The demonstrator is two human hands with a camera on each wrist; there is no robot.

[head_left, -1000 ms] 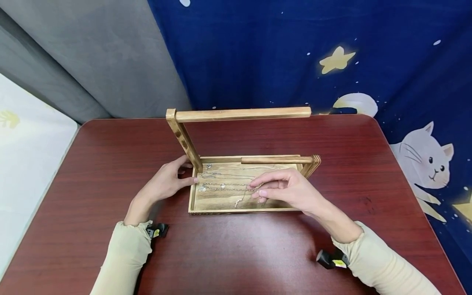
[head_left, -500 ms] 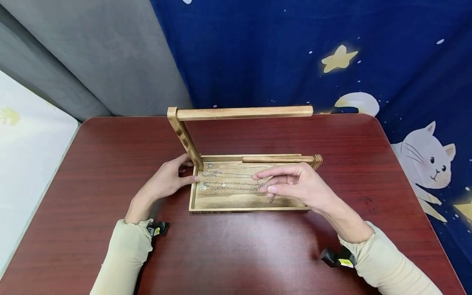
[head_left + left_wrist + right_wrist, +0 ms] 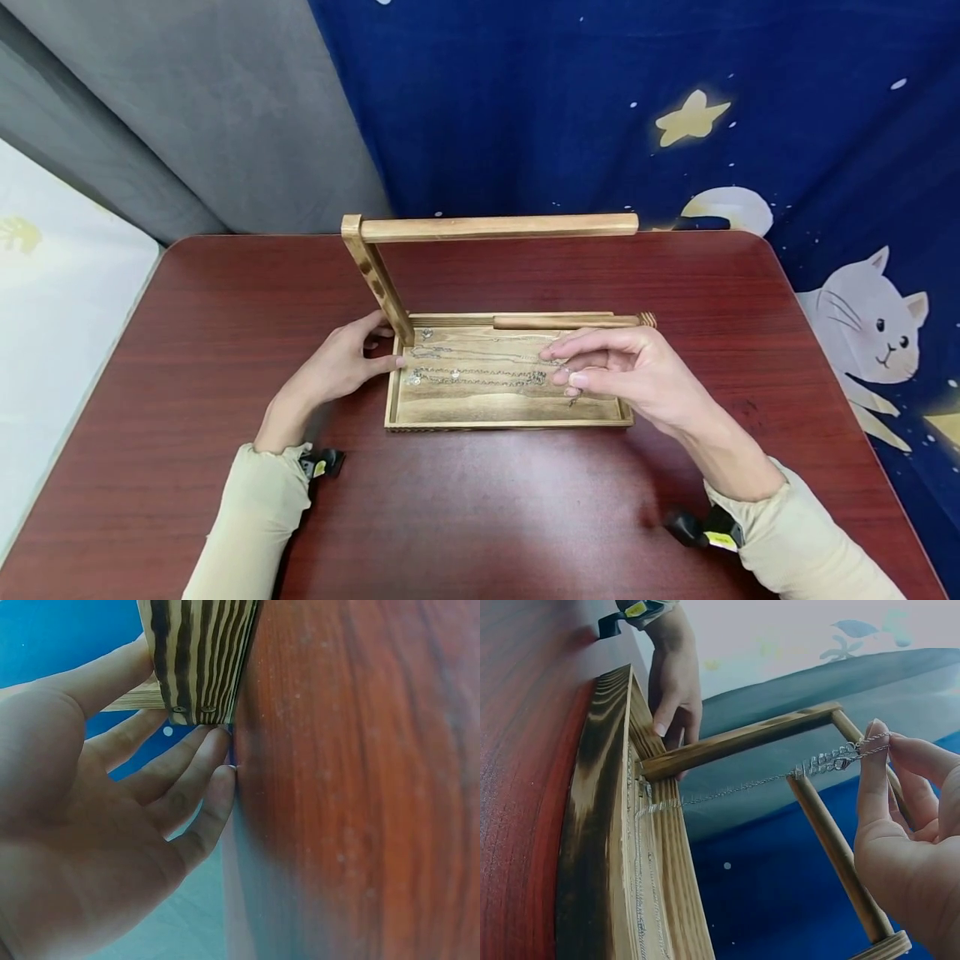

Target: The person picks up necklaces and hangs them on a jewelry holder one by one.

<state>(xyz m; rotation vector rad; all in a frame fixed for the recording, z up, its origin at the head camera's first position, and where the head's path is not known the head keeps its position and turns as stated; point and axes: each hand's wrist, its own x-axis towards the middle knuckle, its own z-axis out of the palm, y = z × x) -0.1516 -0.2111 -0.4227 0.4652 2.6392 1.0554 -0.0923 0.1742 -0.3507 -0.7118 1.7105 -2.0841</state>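
A wooden jewelry stand [image 3: 510, 425] has a shallow tray and two raised bars, a tall upper one [image 3: 495, 227] and a lower one [image 3: 562, 322]. My left hand [image 3: 337, 362] holds its left end, thumb at the rim and fingers behind the post. My right hand [image 3: 637, 371] pinches a thin silver chain necklace [image 3: 829, 761] between thumb and index finger. In the right wrist view the chain runs leftward from the fingertips, past the lower bar's free end, toward the tray. Other necklaces [image 3: 480, 377] with small pendants lie in the tray, partly hidden by the right hand.
The stand sits on a dark red wooden table [image 3: 487, 517], toward its back edge. Behind hang a grey curtain [image 3: 210, 108] and a blue curtain [image 3: 510, 100] with stars and a cat. A white panel [image 3: 52, 292] stands at the left.
My right hand has moved to the right across the tray, taking the pinched chain along. The left hand stays at the stand's left end.
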